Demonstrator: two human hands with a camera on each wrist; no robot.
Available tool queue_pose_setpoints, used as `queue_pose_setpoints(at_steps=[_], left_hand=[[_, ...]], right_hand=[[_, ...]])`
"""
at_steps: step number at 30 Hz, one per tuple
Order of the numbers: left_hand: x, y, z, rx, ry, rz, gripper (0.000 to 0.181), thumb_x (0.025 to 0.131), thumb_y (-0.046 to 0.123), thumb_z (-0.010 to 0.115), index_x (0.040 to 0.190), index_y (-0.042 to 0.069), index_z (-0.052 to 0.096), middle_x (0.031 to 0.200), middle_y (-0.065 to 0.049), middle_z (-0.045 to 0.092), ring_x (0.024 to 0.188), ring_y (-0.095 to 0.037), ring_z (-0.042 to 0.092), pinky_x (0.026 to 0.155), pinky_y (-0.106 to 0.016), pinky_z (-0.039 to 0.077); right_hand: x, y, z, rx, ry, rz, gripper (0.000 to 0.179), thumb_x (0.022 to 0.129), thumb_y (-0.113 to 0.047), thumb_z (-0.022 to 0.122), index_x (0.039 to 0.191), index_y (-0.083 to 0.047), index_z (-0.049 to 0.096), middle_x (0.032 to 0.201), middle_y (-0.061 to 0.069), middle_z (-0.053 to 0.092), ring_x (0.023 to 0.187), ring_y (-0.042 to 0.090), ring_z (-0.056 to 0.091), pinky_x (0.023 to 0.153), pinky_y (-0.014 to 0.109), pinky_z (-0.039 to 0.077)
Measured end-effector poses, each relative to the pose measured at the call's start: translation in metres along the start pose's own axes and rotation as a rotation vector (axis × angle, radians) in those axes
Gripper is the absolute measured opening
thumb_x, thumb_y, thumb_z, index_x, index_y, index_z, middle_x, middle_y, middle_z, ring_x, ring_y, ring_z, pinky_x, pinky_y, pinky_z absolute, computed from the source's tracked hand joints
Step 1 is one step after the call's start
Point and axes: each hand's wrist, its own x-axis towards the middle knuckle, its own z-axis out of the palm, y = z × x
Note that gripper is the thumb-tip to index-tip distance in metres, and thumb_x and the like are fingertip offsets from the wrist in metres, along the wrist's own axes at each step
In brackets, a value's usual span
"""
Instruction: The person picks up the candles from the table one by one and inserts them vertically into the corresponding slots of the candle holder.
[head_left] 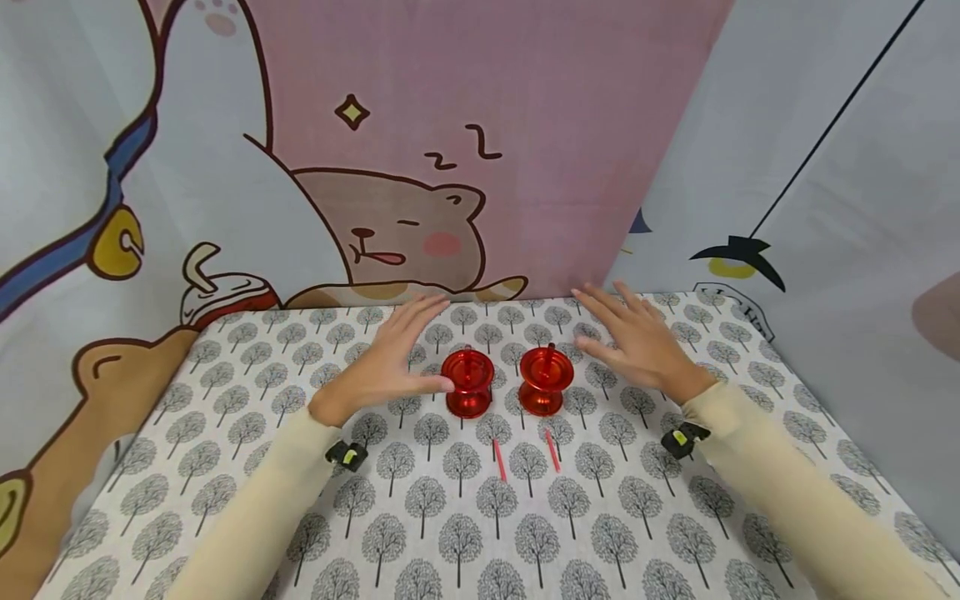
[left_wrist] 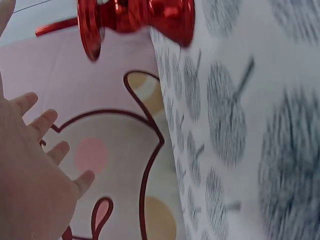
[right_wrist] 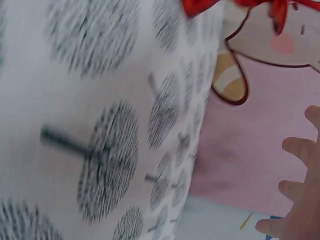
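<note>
Two shiny red candle holders [head_left: 467, 402] [head_left: 542, 401] stand upright side by side on the cloth, each with a wide dish on top and a thin red stem rising from it. My left hand [head_left: 390, 354] hovers to the left of them with fingers spread, its thumb tip overlapping the left holder's rim in the head view. On the other side, my right hand [head_left: 637, 343] is held up with fingers apart and nothing in it. The left wrist view shows a holder [left_wrist: 135, 15] sideways beyond the left hand [left_wrist: 35, 175]. Only a red edge [right_wrist: 197, 6] shows near the top of the right wrist view.
Two thin pinkish-red sticks [head_left: 500, 461] [head_left: 552, 452] lie on the near side of the holders. A white cloth with grey trees [head_left: 461, 537] covers the table. Behind the far edge hangs a curtain [head_left: 570, 125] with cartoon animals.
</note>
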Motion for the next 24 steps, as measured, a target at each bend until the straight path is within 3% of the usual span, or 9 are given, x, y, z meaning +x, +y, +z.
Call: queue_pose_setpoints(at_steps=[4,13,21,24], left_hand=[[0.004,0.007,0.008,-0.072,-0.016,-0.012,0.115,0.087,0.048,0.092,0.176,0.016,0.026,0.182,-0.006,0.020,0.169,-0.035,0.008,0.129,-0.073,0.010],[0.009,0.009,0.018,-0.185,-0.049,-0.138,0.106,0.088,0.047,0.092,0.173,0.019,0.035,0.176,-0.003,0.036,0.162,-0.031,0.031,0.127,-0.068,0.028],[0.007,0.008,0.020,-0.204,-0.063,-0.144,0.100,0.089,0.049,0.090,0.171,0.019,0.040,0.168,-0.003,0.048,0.156,-0.032,0.043,0.124,-0.066,0.036],[0.005,0.008,0.019,-0.200,-0.062,-0.148,0.099,0.089,0.048,0.089,0.170,0.018,0.041,0.166,-0.003,0.050,0.155,-0.031,0.044,0.124,-0.064,0.037]], right_hand=[[-0.001,-0.011,-0.001,0.060,0.055,-0.030,0.074,0.112,-0.054,0.049,0.176,-0.023,0.030,0.181,0.007,0.026,0.167,0.044,0.010,0.124,0.083,0.011],[0.003,-0.036,-0.007,0.329,0.115,-0.064,0.061,0.115,-0.043,0.048,0.173,-0.025,0.039,0.178,0.003,0.035,0.167,0.035,0.017,0.125,0.081,0.012],[0.006,-0.060,-0.019,0.461,0.146,-0.058,0.060,0.108,-0.036,0.064,0.166,-0.025,0.052,0.174,0.004,0.043,0.163,0.039,0.029,0.120,0.085,0.018],[0.005,-0.069,-0.022,0.511,0.178,-0.094,0.059,0.105,-0.033,0.069,0.162,-0.022,0.057,0.169,0.004,0.050,0.159,0.037,0.039,0.122,0.078,0.027]])
